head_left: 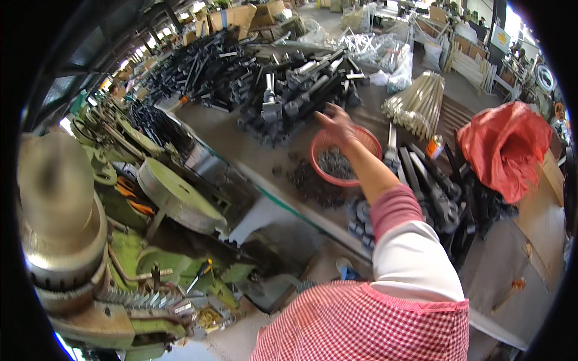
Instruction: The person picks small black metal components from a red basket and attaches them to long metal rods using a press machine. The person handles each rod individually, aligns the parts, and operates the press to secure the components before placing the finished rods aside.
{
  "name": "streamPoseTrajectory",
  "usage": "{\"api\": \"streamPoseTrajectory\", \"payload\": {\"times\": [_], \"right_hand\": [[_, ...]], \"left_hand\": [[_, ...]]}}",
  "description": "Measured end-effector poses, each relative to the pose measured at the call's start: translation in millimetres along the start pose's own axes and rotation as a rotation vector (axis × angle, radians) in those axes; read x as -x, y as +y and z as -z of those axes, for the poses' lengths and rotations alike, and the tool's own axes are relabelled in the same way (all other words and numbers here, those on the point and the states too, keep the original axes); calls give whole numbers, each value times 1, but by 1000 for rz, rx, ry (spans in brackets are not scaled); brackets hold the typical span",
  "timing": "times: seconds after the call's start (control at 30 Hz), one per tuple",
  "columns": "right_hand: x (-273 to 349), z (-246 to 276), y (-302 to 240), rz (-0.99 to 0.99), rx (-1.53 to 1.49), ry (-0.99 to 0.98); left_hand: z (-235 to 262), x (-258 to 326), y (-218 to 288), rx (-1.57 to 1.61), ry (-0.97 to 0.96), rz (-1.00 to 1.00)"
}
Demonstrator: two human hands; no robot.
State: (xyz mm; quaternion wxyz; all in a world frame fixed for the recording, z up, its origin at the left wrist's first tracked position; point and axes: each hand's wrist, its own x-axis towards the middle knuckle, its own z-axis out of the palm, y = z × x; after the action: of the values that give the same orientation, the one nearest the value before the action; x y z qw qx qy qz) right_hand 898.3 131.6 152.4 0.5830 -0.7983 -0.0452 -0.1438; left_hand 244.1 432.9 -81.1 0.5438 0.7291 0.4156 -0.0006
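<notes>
Our right hand [339, 126], fingers parted, hangs over the far side of the red basket [321, 144], near black parts [295, 107] on the worktop [223, 129].

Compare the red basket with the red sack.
The basket is round and looks stiff; the sack is limp and crumpled. The basket holds small dark parts; the sack shows only red folds. The basket sits near the right hand; the sack lies farther right. Both are reddish.

Red basket [320, 143] — black parts [259, 120] — red-white checked apron [367, 325]
</notes>
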Motion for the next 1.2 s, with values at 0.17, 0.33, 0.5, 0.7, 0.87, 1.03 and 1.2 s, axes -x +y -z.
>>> {"api": "streamPoseTrajectory", "payload": {"times": [0.17,0.33,0.5,0.7,0.87,1.03,1.2], "right_hand": [[14,143,151,-649,1294,86],[19,164,239,-785,604,-43],[-9,146,266,-745,526,-39],[24,164,211,-869,-681,-235],[144,122,75,-516,-683,-399],[258,13,35,-457,-565,-883],[244,-41,121,-58,359,-569]], "left_hand": [[-60,-43,105,-32,-155,-203],[-120,-86,215,464,-361,149],[-173,-124,303,403,-640,16],[-220,-156,377,362,-829,-69],[-263,-161,424,551,-908,11],[-252,-169,412,798,-911,170],[-179,-177,365,1331,-600,537]]}}
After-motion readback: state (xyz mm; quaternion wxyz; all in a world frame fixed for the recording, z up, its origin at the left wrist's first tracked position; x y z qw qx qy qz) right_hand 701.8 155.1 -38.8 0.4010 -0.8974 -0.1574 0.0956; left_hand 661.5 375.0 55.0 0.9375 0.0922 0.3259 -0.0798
